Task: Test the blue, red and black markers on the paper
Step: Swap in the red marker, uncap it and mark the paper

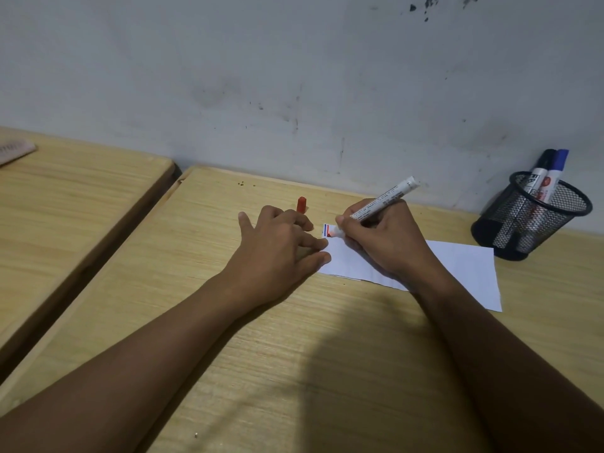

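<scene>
A white sheet of paper (464, 266) lies on the wooden desk. My right hand (385, 240) grips the uncapped red marker (384, 199), its tip touching the paper's far left corner, where a blue mark and a red mark (327, 231) show. My left hand (277, 246) rests flat on the desk, fingers spread, fingertips pressing the paper's left edge. The red cap (301, 204) lies on the desk just behind my left hand. The blue marker (555, 173) and the black marker (541, 168) stand capped in the holder.
A black mesh pen holder (529, 220) stands at the right against the grey wall, just beyond the paper. A second wooden desk (65, 204) adjoins on the left across a narrow gap, with a pink object (16, 151) at its far edge.
</scene>
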